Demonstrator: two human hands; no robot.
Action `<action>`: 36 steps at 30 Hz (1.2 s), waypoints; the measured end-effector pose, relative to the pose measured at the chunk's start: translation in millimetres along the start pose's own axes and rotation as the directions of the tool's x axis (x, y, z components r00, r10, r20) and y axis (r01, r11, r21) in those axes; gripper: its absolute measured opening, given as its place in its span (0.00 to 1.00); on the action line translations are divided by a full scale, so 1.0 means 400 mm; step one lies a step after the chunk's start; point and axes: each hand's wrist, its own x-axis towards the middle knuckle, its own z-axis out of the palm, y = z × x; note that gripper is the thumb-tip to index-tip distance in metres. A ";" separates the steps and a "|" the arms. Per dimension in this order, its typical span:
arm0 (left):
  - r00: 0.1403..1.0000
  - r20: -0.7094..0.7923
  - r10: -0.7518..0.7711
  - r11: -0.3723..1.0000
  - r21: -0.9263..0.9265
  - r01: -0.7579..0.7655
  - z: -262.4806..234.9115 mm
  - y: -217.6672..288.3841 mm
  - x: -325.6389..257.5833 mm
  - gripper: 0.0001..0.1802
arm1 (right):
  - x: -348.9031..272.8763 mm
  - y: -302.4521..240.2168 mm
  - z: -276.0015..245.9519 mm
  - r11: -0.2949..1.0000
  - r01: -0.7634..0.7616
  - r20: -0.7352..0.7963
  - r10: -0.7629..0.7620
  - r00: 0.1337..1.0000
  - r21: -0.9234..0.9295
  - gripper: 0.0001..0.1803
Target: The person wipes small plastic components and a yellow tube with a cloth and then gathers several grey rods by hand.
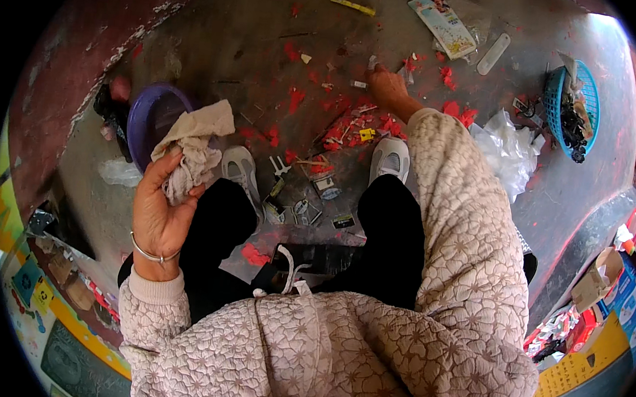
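My left hand [163,207] is closed around a crumpled beige cloth [194,147], held up beside a purple basin [142,119]. Stretched out over the floor, my right hand [389,86] has its fingers drawn together at the ground. A small pale item [372,61] shows at its fingertips, too small to name, and a little white piece [359,84] lies just beside them. Torn red scraps [351,131] are heaped between that hand and my shoes, with a small yellow piece [367,134] among them.
A blue basket [551,103] holding dark rubbish stands at the right, near crumpled clear plastic [506,155]. Farther off lie a printed packet [445,28], a pale flat strip [493,54] and a yellow stick [352,6]. Small metal parts [306,212] sit between my feet.
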 end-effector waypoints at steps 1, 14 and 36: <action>1.000 0.004 -0.002 1.000 0.002 0.002 0.006 0.003 -0.001 0.15 | 0.000 0.009 -0.028 0.986 -0.113 -0.035 0.118 0.992 0.125 0.09; 0.993 0.100 -0.056 0.996 0.076 0.048 0.032 -0.028 0.010 0.14 | -0.188 0.246 0.002 -0.137 -0.665 0.614 0.553 0.563 0.734 0.08; 0.797 0.601 -0.053 0.866 0.425 -0.263 0.134 -0.106 -0.088 0.18 | -0.324 -0.164 -0.702 -0.014 0.076 -0.073 0.138 0.988 0.997 0.10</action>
